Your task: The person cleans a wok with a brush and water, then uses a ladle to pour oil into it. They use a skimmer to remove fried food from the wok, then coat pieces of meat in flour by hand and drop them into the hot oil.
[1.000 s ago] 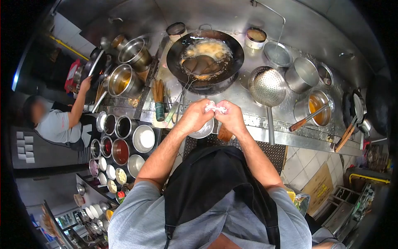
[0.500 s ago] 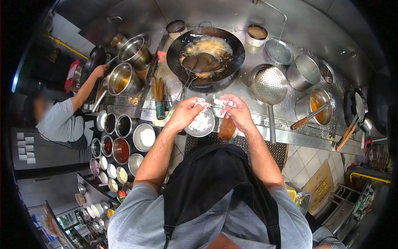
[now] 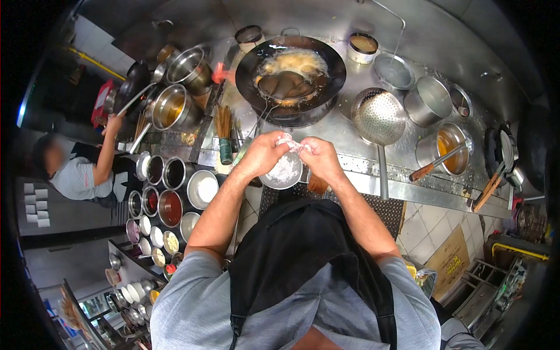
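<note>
A pinkish piece of food coated in white powder (image 3: 290,140), perhaps raw meat, stretches between my two hands. My left hand (image 3: 263,153) pinches one end of it, and my right hand (image 3: 320,156) grips the other. Just below my hands is a metal bowl (image 3: 283,175) with white powder in it. Beyond them, a black wok (image 3: 248,87) holds bubbling oil with pale golden pieces frying. A wire skimmer (image 3: 286,86) rests in that oil, its handle pointing toward my left hand. Partly behind my right hand shows a brown wooden block (image 3: 318,185).
Right of the wok lie a perforated ladle (image 3: 379,116) and several metal pots (image 3: 427,102). A bamboo brush (image 3: 223,125) stands left of my hands. Sauce containers (image 3: 170,209) crowd the left side, where a co-worker (image 3: 87,175) holds a long ladle (image 3: 137,99).
My hands, apart before with powdery bits in each, have come together on one piece. At the left, the co-worker's arm has lowered and the ladle has swung up out of the pots.
</note>
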